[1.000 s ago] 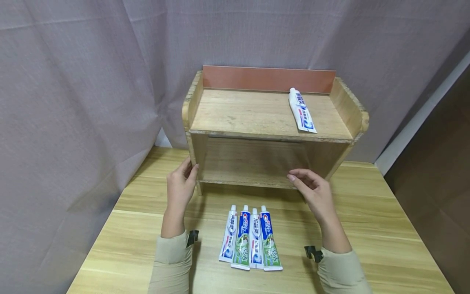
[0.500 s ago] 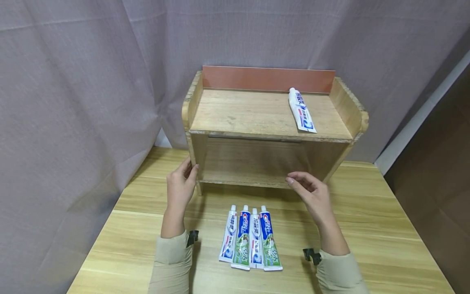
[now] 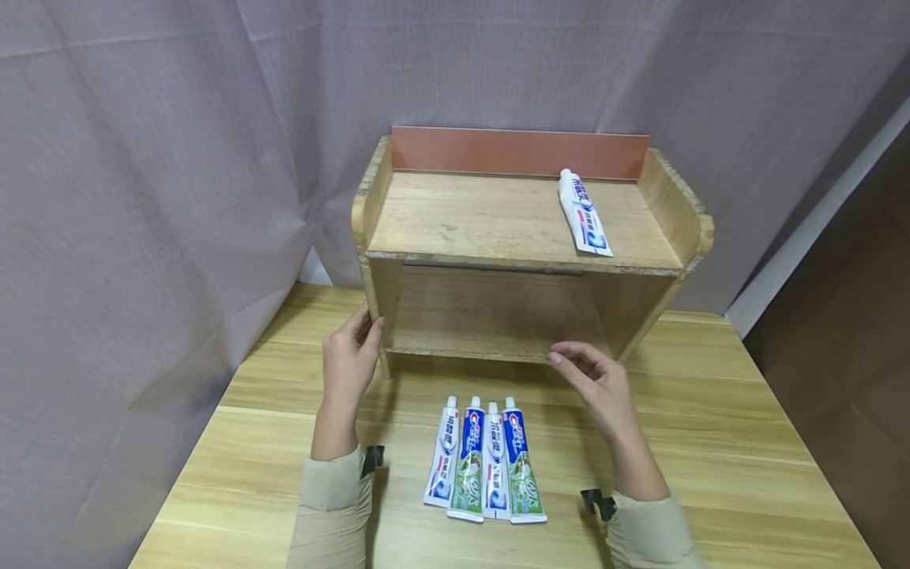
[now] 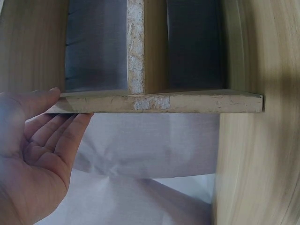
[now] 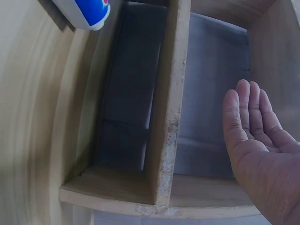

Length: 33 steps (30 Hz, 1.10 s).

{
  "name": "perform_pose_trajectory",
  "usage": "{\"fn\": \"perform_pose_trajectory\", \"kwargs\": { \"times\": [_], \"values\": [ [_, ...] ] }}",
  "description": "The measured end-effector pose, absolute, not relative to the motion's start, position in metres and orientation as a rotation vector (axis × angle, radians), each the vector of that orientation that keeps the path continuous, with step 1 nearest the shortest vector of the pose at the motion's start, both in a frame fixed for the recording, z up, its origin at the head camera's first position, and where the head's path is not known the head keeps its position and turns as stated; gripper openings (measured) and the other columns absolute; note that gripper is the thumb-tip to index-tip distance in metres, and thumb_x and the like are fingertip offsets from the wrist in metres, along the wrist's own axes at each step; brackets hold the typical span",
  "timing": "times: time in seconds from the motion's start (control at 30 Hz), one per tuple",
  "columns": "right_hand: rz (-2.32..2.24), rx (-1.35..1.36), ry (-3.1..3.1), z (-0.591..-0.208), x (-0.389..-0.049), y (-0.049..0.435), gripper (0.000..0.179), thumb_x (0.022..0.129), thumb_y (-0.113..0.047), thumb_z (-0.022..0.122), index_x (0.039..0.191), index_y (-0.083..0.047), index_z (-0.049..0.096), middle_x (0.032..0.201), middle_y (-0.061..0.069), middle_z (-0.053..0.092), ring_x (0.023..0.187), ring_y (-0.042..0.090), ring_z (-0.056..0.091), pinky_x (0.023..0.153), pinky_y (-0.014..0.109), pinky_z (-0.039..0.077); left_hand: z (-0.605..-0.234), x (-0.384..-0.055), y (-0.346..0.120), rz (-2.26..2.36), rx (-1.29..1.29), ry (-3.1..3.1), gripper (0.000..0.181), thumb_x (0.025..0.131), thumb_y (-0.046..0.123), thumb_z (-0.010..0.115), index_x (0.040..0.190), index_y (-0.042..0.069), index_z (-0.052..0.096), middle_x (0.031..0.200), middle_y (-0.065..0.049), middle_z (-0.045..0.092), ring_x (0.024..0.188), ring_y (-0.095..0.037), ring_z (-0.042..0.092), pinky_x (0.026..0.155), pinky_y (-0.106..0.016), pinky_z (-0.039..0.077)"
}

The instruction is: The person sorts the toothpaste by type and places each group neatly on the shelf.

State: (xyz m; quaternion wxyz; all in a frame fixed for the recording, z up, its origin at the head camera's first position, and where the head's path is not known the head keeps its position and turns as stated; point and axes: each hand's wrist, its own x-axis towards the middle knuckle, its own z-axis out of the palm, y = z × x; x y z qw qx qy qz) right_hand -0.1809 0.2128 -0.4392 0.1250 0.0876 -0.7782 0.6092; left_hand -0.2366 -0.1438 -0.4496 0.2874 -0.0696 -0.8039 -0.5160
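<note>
A two-tier wooden shelf (image 3: 462, 213) stands on the table. My left hand (image 3: 347, 356) pinches the front edge of its left side panel (image 4: 197, 104), thumb on the inner side and fingers on the outer. My right hand (image 3: 597, 387) hovers before the lower board, near the right side; its fingers (image 5: 255, 112) are nearly straight and hold nothing. A white toothpaste tube (image 3: 586, 215) lies on the top board toward the right. In front of the shelf lie several more tubes side by side: white toothpaste tubes (image 3: 443, 458) alternating with blue-and-green toothpaste tubes (image 3: 468, 462).
A reddish-brown strip (image 3: 519, 152) runs along the back of the top board. Grey curtain (image 3: 178, 197) hangs behind and to the left. The wooden table (image 3: 739, 442) extends to both sides, with a dark brown surface (image 3: 853, 332) at the right.
My right hand has drifted slightly left and toward me, down along the lower board's front. The left hand, the shelf and the tubes stay practically where they were.
</note>
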Motion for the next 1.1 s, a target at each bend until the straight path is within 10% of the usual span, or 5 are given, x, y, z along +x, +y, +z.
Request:
{"fn": "perform_pose_trajectory", "kwargs": {
  "times": [1.1],
  "values": [
    [1.744,0.08,-2.469,-0.466,-0.163,0.193,0.03,0.096,-0.018,0.071,0.117,0.003,0.068,0.112,0.018,0.071,0.095,0.008,0.067,0.088,0.019,0.057,-0.45,-0.237,-0.144,-1.385,-0.207,-2.141,0.034,0.098,0.009,0.067,0.13,0.002,0.065,0.119,-0.021,0.069,0.107,-0.03,0.07,0.087,-0.025,0.06]
  ]
}}
